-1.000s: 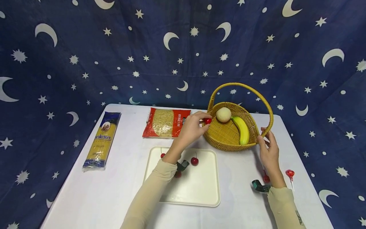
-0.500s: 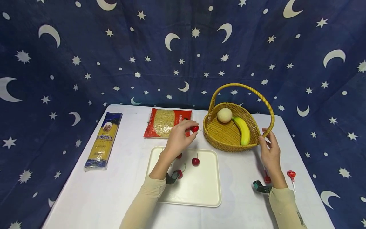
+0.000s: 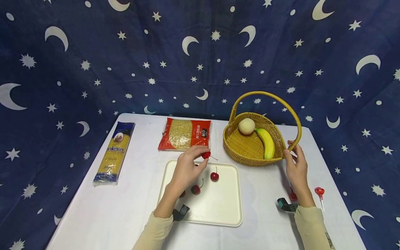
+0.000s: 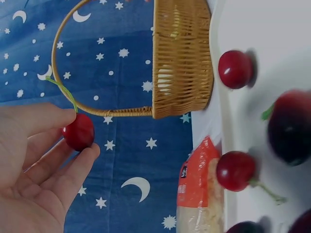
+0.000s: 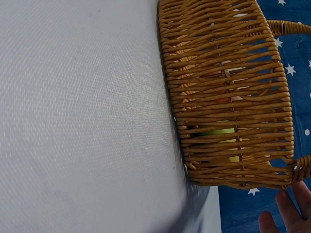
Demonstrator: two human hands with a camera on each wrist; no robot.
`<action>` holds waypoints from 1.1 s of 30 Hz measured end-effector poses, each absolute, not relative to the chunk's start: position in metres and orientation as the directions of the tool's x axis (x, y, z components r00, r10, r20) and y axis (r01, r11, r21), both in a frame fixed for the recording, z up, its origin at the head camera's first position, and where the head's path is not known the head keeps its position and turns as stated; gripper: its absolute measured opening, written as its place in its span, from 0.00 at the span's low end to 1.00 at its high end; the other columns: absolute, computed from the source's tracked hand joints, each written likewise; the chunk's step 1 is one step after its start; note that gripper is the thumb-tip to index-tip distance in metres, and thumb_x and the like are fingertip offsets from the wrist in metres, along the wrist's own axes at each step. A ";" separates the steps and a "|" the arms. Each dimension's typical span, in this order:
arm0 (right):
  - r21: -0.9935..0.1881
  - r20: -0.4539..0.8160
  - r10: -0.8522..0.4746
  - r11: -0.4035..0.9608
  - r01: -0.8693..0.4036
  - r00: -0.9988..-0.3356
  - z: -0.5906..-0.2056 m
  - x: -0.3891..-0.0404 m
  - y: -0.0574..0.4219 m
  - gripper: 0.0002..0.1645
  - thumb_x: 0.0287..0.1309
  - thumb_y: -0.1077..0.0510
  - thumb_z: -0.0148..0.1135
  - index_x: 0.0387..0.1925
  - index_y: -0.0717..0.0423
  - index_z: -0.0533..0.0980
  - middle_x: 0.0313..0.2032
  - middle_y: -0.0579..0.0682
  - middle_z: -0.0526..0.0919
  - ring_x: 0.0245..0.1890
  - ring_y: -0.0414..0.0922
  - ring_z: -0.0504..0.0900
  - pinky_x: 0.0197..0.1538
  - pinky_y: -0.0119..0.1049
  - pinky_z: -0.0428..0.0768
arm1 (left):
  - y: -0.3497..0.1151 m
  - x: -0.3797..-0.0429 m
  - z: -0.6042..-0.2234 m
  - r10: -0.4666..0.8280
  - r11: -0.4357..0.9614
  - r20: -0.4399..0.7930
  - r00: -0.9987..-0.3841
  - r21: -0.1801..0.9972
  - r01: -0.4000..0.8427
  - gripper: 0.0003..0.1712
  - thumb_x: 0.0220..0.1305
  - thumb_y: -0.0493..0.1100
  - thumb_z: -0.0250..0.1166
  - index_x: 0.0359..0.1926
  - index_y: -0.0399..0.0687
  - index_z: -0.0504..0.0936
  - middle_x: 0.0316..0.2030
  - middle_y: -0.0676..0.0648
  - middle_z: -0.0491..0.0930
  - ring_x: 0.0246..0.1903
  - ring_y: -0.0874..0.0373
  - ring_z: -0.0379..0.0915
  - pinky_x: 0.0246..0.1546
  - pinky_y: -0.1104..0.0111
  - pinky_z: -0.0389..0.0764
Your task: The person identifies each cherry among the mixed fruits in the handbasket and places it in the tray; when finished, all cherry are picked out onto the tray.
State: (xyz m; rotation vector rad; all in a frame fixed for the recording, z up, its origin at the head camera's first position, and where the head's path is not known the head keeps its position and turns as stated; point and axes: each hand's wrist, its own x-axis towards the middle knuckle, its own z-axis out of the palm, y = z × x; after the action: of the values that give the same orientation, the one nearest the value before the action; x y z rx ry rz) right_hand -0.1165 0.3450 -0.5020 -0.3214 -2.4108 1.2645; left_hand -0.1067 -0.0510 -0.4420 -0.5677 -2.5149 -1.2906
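Observation:
My left hand (image 3: 185,170) pinches a red cherry (image 4: 78,132) by its sides between thumb and fingers, its stem sticking out. The hand is over the far part of the cream tray (image 3: 218,211). On the tray lie several more cherries, one cherry (image 3: 214,176) to the right of the hand and another cherry (image 3: 195,189) below it; others are partly hidden by the hand. My right hand (image 3: 296,168) holds the wicker basket (image 3: 242,158) at the right foot of its handle, thumb in front and fingers behind. The basket contains a banana (image 3: 266,143) and a round pale fruit (image 3: 246,126).
Behind the tray lies a red bag of pasta (image 3: 184,134). A long pack of spaghetti (image 3: 114,152) is at the left. One red lollipop (image 3: 319,192) lies right of my right wrist, another lollipop (image 3: 293,196) partly under it. A starry blue cloth (image 3: 175,69) hangs behind the table.
The left hand has drawn back from the basket's left rim toward the tray, still pinching the cherry. My right hand stays at the basket handle; the basket has not moved.

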 end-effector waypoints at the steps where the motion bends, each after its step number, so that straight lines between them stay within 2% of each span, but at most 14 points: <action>1: -0.825 0.239 0.378 0.565 0.018 -0.894 -0.502 -0.116 0.345 0.26 0.84 0.50 0.50 0.76 0.47 0.67 0.76 0.49 0.72 0.77 0.43 0.68 0.73 0.34 0.70 | -0.051 -0.102 -0.443 0.228 0.527 0.396 -0.890 0.718 0.454 0.18 0.64 0.34 0.75 0.55 0.45 0.90 0.54 0.47 0.89 0.48 0.54 0.89 0.45 0.64 0.90; 4: -0.827 0.241 0.380 0.562 0.016 -0.893 -0.502 -0.116 0.346 0.26 0.84 0.50 0.49 0.76 0.47 0.68 0.76 0.49 0.72 0.77 0.42 0.68 0.75 0.40 0.71 | -0.051 -0.090 -0.450 0.238 0.523 0.402 -0.884 0.714 0.465 0.17 0.63 0.34 0.75 0.53 0.46 0.90 0.54 0.48 0.89 0.49 0.55 0.88 0.41 0.63 0.90; 7: -0.831 0.244 0.380 0.556 0.010 -0.892 -0.501 -0.116 0.346 0.26 0.84 0.51 0.50 0.76 0.48 0.68 0.76 0.51 0.72 0.77 0.41 0.68 0.77 0.52 0.71 | -0.048 -0.080 -0.460 0.267 0.538 0.420 -0.867 0.682 0.496 0.17 0.62 0.33 0.75 0.52 0.47 0.91 0.53 0.49 0.90 0.52 0.54 0.89 0.48 0.60 0.90; 10: -0.835 0.248 0.384 0.550 0.005 -0.889 -0.500 -0.116 0.346 0.26 0.83 0.51 0.50 0.76 0.48 0.68 0.76 0.52 0.72 0.76 0.39 0.69 0.78 0.57 0.70 | -0.043 -0.071 -0.472 0.326 0.539 0.419 -0.848 0.654 0.531 0.17 0.61 0.33 0.76 0.51 0.45 0.91 0.53 0.48 0.91 0.55 0.54 0.88 0.56 0.60 0.88; 13: -0.835 0.246 0.388 0.550 0.009 -0.888 -0.500 -0.116 0.346 0.26 0.83 0.51 0.50 0.76 0.48 0.68 0.76 0.52 0.73 0.75 0.38 0.69 0.78 0.56 0.70 | -0.038 -0.063 -0.482 0.409 0.553 0.361 -0.838 0.633 0.542 0.16 0.62 0.33 0.75 0.51 0.45 0.91 0.53 0.49 0.91 0.57 0.55 0.88 0.61 0.62 0.86; 19: -0.832 0.242 0.385 0.555 0.014 -0.890 -0.501 -0.117 0.346 0.26 0.84 0.51 0.49 0.76 0.48 0.67 0.76 0.51 0.72 0.76 0.40 0.69 0.78 0.55 0.70 | -0.031 -0.053 -0.495 0.542 0.626 0.170 -0.823 0.571 0.531 0.14 0.65 0.36 0.72 0.51 0.49 0.92 0.54 0.52 0.91 0.60 0.57 0.86 0.65 0.62 0.83; 21: -0.831 0.241 0.386 0.556 0.017 -0.890 -0.502 -0.117 0.346 0.26 0.84 0.50 0.49 0.76 0.47 0.67 0.76 0.51 0.72 0.76 0.40 0.69 0.78 0.49 0.71 | -0.029 -0.052 -0.499 0.563 0.639 0.142 -0.814 0.550 0.538 0.13 0.66 0.36 0.72 0.50 0.49 0.92 0.54 0.52 0.91 0.60 0.58 0.86 0.65 0.62 0.84; 24: -0.829 0.240 0.387 0.559 0.019 -0.890 -0.502 -0.117 0.346 0.26 0.83 0.50 0.50 0.76 0.47 0.68 0.76 0.51 0.73 0.75 0.39 0.69 0.76 0.41 0.71 | -0.027 -0.050 -0.505 0.584 0.651 0.140 -0.799 0.507 0.565 0.11 0.66 0.35 0.71 0.47 0.49 0.93 0.52 0.53 0.92 0.57 0.60 0.87 0.61 0.65 0.85; 26: -0.828 0.238 0.385 0.560 0.020 -0.892 -0.501 -0.118 0.346 0.26 0.84 0.50 0.50 0.76 0.47 0.67 0.76 0.51 0.73 0.76 0.39 0.69 0.76 0.40 0.71 | -0.025 -0.049 -0.508 0.593 0.659 0.149 -0.792 0.474 0.583 0.10 0.67 0.35 0.71 0.46 0.50 0.93 0.50 0.54 0.92 0.55 0.61 0.88 0.58 0.68 0.86; 30: -0.830 0.230 0.378 0.558 0.022 -0.897 -0.501 -0.118 0.346 0.26 0.84 0.50 0.49 0.77 0.46 0.67 0.76 0.50 0.72 0.77 0.44 0.69 0.78 0.45 0.71 | -0.023 -0.047 -0.510 0.597 0.672 0.169 -0.784 0.428 0.604 0.09 0.67 0.35 0.71 0.45 0.50 0.94 0.50 0.55 0.92 0.54 0.63 0.88 0.55 0.71 0.86; 33: -0.834 0.215 0.378 0.550 0.032 -0.901 -0.500 -0.117 0.345 0.27 0.84 0.49 0.49 0.77 0.44 0.66 0.77 0.48 0.71 0.78 0.46 0.67 0.79 0.46 0.69 | -0.023 -0.046 -0.511 0.585 0.678 0.172 -0.792 0.432 0.594 0.11 0.68 0.36 0.71 0.48 0.51 0.93 0.54 0.54 0.91 0.58 0.62 0.87 0.58 0.70 0.86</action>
State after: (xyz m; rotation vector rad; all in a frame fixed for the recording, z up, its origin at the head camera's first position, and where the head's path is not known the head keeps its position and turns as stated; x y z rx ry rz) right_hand -0.1170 0.3452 -0.4996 -0.3354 -2.4192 1.2910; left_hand -0.0458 -0.0225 -0.5105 -1.0051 -2.8594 -0.7479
